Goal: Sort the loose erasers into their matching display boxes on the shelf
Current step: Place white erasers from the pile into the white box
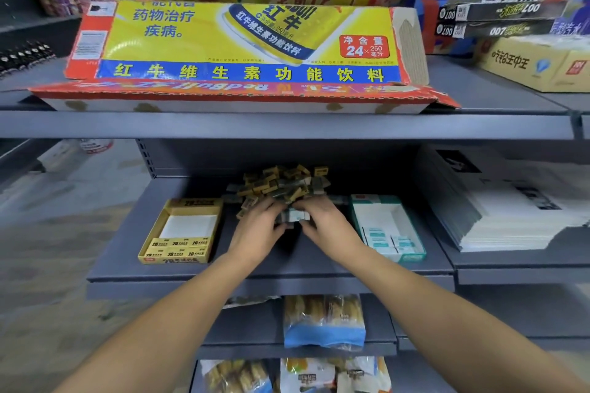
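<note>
Dozens of loose erasers point(281, 183) sit heaped mid-shelf toward its back edge, light, stiff little blocks. I'd pinch their long sides. My left hand point(260, 225) and right hand point(322, 222) jointly pinch a teal-sleeved eraser point(296, 216).

This is a shop. Grey metal shelves point(287, 128) run in rows, stacked one above the other, with goods set out to sell. A big yellow drink carton point(242, 41) sits on top. Lower down are open display boxes of erasers point(178, 233), a stack of paper pads point(510, 217) and bags of snacks point(324, 321). More shelves with goods stand to the left.
</note>
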`<control>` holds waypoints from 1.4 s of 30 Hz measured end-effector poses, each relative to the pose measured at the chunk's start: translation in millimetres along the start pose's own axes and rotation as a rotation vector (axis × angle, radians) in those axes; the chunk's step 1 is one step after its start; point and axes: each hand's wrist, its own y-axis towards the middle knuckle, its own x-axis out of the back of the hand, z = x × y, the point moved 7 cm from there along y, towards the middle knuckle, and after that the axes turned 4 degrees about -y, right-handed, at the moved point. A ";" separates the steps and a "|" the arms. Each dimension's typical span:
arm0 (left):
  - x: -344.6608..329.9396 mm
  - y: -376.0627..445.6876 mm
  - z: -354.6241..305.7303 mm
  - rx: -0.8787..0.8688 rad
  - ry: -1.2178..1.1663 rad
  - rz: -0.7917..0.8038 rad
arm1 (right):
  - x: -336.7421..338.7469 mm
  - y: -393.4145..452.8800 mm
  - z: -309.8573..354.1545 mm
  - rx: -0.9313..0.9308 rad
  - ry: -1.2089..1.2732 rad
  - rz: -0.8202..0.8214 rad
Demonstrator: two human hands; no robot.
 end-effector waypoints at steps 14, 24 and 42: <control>11.0 -16.8 -0.7 -0.035 -0.077 -0.051 | -4.7 -4.7 -3.5 -0.324 0.425 0.063; 8.4 -17.7 -10.0 -0.047 -0.096 -0.019 | 0.1 -15.0 -9.9 -0.477 0.671 0.003; -78.0 22.6 -100.8 -0.126 -0.149 0.183 | 101.3 -91.5 -110.9 -0.316 -0.274 -0.066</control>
